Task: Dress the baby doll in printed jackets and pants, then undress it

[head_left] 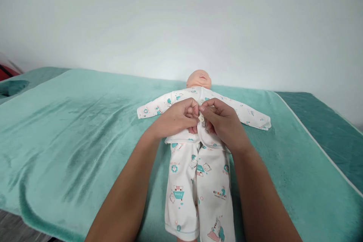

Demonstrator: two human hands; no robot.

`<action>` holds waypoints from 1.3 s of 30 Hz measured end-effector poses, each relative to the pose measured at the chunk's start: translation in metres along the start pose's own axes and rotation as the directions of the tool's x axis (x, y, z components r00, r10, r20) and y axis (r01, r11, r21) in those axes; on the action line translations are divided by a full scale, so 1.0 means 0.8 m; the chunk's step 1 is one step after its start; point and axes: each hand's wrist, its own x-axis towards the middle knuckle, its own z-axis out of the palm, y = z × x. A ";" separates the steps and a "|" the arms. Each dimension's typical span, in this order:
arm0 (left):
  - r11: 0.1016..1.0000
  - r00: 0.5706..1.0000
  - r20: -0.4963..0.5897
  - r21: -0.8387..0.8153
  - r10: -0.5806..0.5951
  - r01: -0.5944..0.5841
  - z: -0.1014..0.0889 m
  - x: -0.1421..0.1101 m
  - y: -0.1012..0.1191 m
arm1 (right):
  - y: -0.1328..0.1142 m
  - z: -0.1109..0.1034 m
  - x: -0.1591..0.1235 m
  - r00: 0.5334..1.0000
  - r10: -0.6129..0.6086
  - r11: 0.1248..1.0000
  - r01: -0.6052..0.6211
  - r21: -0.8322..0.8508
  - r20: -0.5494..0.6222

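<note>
A baby doll (199, 78) lies on its back, dressed in a white printed jacket (181, 136) with both sleeves spread wide, and matching white trousers (184, 181). At the middle of its chest, my left hand (184, 115) is closed with the fingertips pinching the edge of the jacket's front opening. My right hand (219, 117) grips the other front edge, thumb and forefinger together. Between the hands a small pale button (201, 118) shows on the jacket front. The exact hold of the fingertips on the cloth is partly hidden.
A plush teal blanket (70, 132) covers the surface under the doll, with folds at the left. Behind it stands a white wall (141, 26). A darker teal cover (326, 121) shows at the right, and a red object (7, 72) at the far left edge.
</note>
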 end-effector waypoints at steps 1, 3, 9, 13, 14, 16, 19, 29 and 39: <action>1.000 1.000 0.003 -0.007 0.000 0.000 0.000 0.000 0.001 | 0.000 0.000 0.000 1.000 0.001 1.000 -0.001 0.015 -0.001; 1.000 1.000 0.016 -0.023 -0.003 0.003 -0.001 -0.002 0.004 | 0.000 0.000 0.000 1.000 0.005 0.999 -0.005 0.042 0.000; 0.991 0.998 0.041 -0.119 -0.056 0.060 -0.003 -0.003 0.008 | 0.000 0.000 0.000 1.000 0.017 0.999 -0.017 -0.051 -0.005; 0.980 0.996 0.032 -0.174 -0.087 0.092 -0.004 -0.004 0.007 | 0.001 0.000 -0.001 0.997 -0.065 0.978 0.070 -0.198 0.031; 0.978 0.995 0.033 -0.181 -0.097 0.102 -0.003 -0.004 0.007 | 0.001 0.000 -0.001 0.995 -0.089 0.965 0.096 -0.242 0.041; 0.978 0.993 0.036 -0.176 -0.112 0.116 -0.002 -0.006 0.009 | 0.001 0.000 -0.002 0.990 -0.131 0.927 0.140 -0.349 0.048; 0.983 0.993 0.036 -0.141 -0.112 0.116 0.000 -0.008 0.011 | 0.001 0.002 -0.001 0.983 -0.181 0.866 0.179 -0.467 0.042; 0.981 0.989 0.074 -0.136 -0.128 0.138 -0.004 -0.006 0.008 | 0.005 0.006 -0.001 0.963 -0.269 0.811 0.229 -0.538 0.004; 0.985 0.981 0.141 -0.085 -0.136 0.149 -0.007 -0.010 0.012 | 0.004 0.009 -0.003 0.970 -0.240 0.880 0.201 -0.430 -0.037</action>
